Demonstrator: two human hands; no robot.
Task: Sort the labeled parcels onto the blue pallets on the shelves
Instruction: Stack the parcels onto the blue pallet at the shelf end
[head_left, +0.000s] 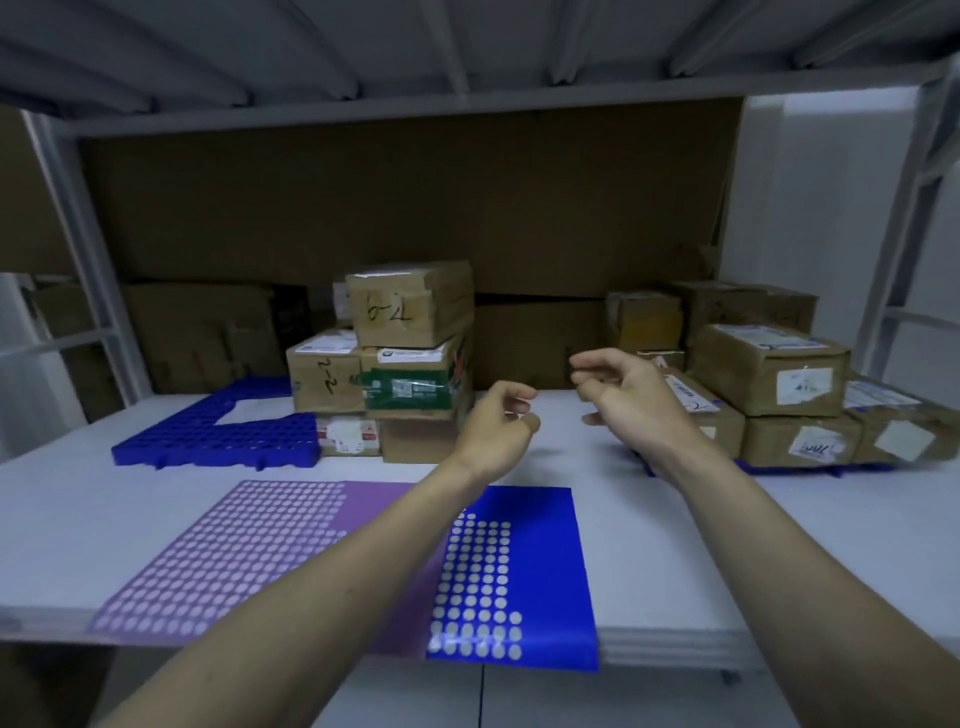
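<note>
**Both hands empty above the shelf, parcels stacked on two pallets**

Two bare forearms reach in from the bottom of the frame over a pale shelf (675, 545). The left hand (496, 428), at the centre, has its fingers loosely curled and holds nothing. The right hand (626, 397), just to its right and slightly higher, is likewise loosely curled and holds nothing; neither hand touches a parcel.

Left of centre lies a blue pallet (208, 439) with a grid of holes, its left part bare. On its right end stands a pile of parcels: a top box (410, 304) marked by hand with what looks like "2-2", a green-printed box (415, 382) under it, a brown box (324, 371) beside that with the same marking, and a white-labelled box (348, 435) at the bottom.

At the right of the frame a second group of taped brown parcels (769, 366) with white labels sits on another blue pallet (826, 469), only its edge showing.

Near the lower centre, flat on the shelf, lie a purple perforated sheet (234, 551) and a blue perforated sheet (545, 561), side by side. Large brown cartons (202, 332) stand at the back.
</note>
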